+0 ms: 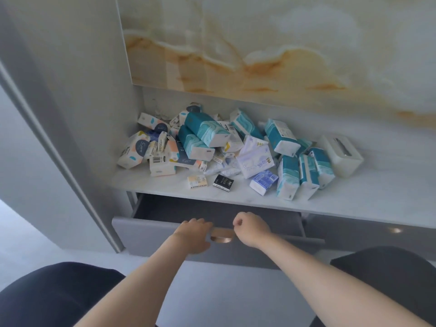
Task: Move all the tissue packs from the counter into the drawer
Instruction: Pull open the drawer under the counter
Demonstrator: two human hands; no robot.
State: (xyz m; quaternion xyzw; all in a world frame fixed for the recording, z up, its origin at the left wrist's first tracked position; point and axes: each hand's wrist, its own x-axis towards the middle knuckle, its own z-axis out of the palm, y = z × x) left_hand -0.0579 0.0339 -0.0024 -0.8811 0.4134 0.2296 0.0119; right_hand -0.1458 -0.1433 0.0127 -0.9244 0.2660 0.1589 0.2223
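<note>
Tissue packs (205, 135): one big loose heap, all on the surface (354, 192) above the drawer (146, 234), none in hand. Drawer pulled partly out; the part of its inside that shows holds no packs. Judgement: task at the very start, only the opening step under way, every pack left to move. White tissue box (342, 154) sits above and right of the drawer, at the heap's edge. Left hand (193, 234) on the drawer front, grip wrapped over its top edge just beside the handle (221, 234). Right hand (250, 228) over the drawer's edge, grip curled tight, nothing seen in it. Small black pack (223, 182) and cream pack (197, 181) lie nearest the drawer.
</note>
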